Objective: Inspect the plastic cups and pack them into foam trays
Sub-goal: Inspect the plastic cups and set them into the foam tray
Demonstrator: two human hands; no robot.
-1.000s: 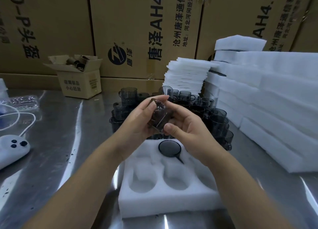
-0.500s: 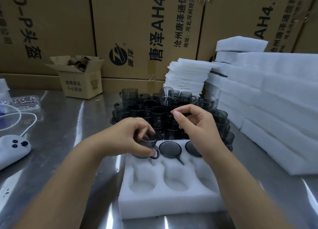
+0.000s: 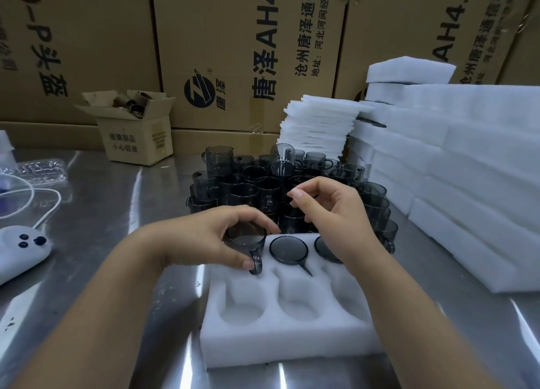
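Observation:
A white foam tray (image 3: 292, 333) with round pockets lies on the steel table in front of me. My left hand (image 3: 216, 236) grips a smoky plastic cup (image 3: 247, 242) by its rim, set in the tray's far-left pocket with its handle toward me. Two more cups sit in the far-middle pocket (image 3: 288, 249) and far-right pocket (image 3: 325, 248). My right hand (image 3: 336, 213) hovers above the far-right cup, fingers loosely curled and holding nothing. Behind the tray stands a cluster of several loose cups (image 3: 263, 184). The near pockets are bare.
Stacks of foam trays (image 3: 467, 169) and thin foam sheets (image 3: 318, 125) fill the right. A small open carton (image 3: 133, 128) sits back left before large cardboard boxes. At the left lie a white device (image 3: 20, 251) with a cable and a clear plastic pack (image 3: 35, 169).
A second ago both hands held the cup up in front of me. My left hand has lowered it into the far-left pocket; my right hand let go and moved toward the loose cups.

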